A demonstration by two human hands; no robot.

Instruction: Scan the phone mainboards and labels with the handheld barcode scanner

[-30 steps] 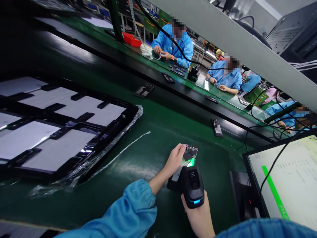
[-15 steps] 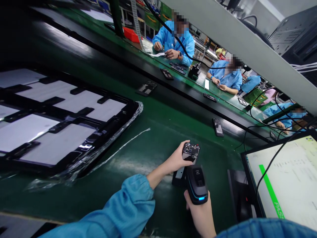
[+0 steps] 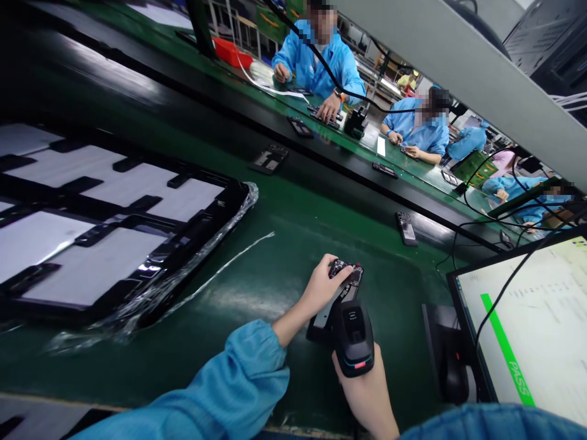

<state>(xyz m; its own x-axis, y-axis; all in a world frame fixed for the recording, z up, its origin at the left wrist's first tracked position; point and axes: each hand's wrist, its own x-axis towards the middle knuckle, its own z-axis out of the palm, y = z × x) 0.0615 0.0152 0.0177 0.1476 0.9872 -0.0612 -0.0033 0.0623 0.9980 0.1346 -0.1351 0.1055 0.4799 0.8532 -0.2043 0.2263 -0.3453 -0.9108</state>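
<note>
My left hand [image 3: 320,292] grips an opened phone [image 3: 353,277], thumb lying across its bare circuit board. Below that, a dark phone-like part with a pale panel [image 3: 322,316] shows on the green table; whether it is the same phone or a separate piece I cannot tell. A black handheld barcode scanner [image 3: 352,327] is wrapped in my right hand [image 3: 367,382]. Its head points toward the phone and covers part of it, and a small red light glows on its rear end.
A black tray of pale panels [image 3: 96,269], edged with clear plastic film, takes up the left. At right stands a monitor [image 3: 527,318] showing a green PASS bar, with a black mouse [image 3: 454,373] beside it. Opened phones [image 3: 406,229] lie toward the rail; co-workers [image 3: 316,61] sit beyond.
The scanner's light has gone from blue to red. Both hands, phone and scanner have shifted slightly left, and my left thumb now lies over the circuit board. A co-worker's hand has reached down to parts.
</note>
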